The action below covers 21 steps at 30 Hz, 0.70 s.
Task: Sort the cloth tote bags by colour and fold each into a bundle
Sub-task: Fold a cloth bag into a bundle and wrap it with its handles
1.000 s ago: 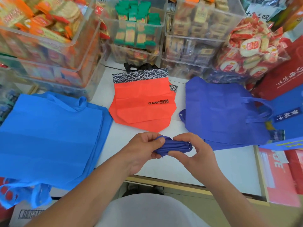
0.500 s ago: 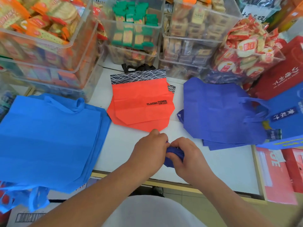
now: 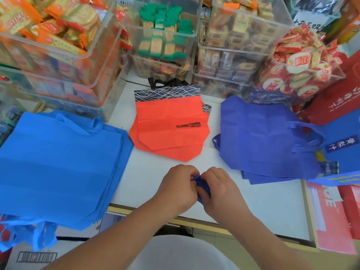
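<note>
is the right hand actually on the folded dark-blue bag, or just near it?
Touching. The head view shows the right hand with fingers curled round the folded dark-blue bag; the left hand grips it too.

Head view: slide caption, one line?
Left hand and right hand grip a dark blue tote bundle at the white table, amid a light blue pile, an orange pile and a dark blue pile.

One light-blue pile (image 3: 58, 164), one orange pile (image 3: 169, 121), one dark-blue pile (image 3: 261, 137), one dark-blue bundle (image 3: 203, 185)
</note>
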### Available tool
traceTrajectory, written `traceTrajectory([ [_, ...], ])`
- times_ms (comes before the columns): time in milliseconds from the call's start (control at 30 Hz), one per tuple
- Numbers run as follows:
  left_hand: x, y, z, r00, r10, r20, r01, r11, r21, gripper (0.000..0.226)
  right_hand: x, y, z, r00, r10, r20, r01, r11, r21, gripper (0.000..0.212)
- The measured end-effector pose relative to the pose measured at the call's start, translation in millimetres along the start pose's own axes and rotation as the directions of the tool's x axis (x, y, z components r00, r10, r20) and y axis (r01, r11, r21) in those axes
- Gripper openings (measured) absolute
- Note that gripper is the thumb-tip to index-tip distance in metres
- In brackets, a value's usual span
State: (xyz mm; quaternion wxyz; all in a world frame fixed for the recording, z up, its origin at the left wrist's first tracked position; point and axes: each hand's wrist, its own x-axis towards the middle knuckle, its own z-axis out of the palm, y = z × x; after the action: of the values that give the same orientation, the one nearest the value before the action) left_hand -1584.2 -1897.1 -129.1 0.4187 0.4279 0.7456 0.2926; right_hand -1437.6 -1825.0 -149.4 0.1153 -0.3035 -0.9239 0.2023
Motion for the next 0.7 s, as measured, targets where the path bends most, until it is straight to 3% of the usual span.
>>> traceTrajectory([
  [100, 0.0, -1.2, 5.9, 0.991, 0.111, -0.076, -0.095, 0.978, 0.185, 0.023, 6.1, -0.9, -1.7, 0.997, 0.051, -0.060, -0.050, 0.999, 0.017, 0.010],
  [200, 7.6, -7.2, 0.9, 0.977, 0.082, -0.198, -0.083, 0.997, 0.003, 0.023, 8.9, 1.5, -18.0, 0.965, 0.255, -0.052, -0.231, 0.932, 0.278, 0.024],
  [267, 13.5, -12.5, -4.5, 0.982, 0.022, -0.190, -0.050, 0.988, -0.148, 0.023, 7.4, 2.7, -27.0, 0.936, 0.353, -0.003, -0.325, 0.864, 0.386, 0.032],
  [400, 14.7, -12.6, -4.0, 0.983, 0.097, -0.156, -0.096, 0.995, 0.018, 0.021, 2.8, 5.9, -23.6, 0.981, 0.187, -0.059, -0.166, 0.950, 0.264, 0.015],
  [533, 14.7, -1.5, 2.1, 0.997, -0.010, -0.074, -0.003, 0.984, -0.176, 0.021, 4.4, 6.5, -15.0, 0.998, 0.029, -0.062, -0.021, 0.992, 0.122, 0.013],
  [633, 14.9, 4.5, 1.9, 0.998, 0.012, -0.068, -0.026, 0.978, -0.208, 0.025, 4.1, 10.3, -13.4, 0.998, 0.047, -0.032, -0.042, 0.990, 0.137, 0.010],
  [700, 14.1, 5.7, -2.5, 0.995, 0.084, -0.053, -0.092, 0.978, -0.186, 0.028, 3.8, 10.9, -18.4, 0.980, 0.197, 0.006, -0.191, 0.947, 0.259, 0.007],
])
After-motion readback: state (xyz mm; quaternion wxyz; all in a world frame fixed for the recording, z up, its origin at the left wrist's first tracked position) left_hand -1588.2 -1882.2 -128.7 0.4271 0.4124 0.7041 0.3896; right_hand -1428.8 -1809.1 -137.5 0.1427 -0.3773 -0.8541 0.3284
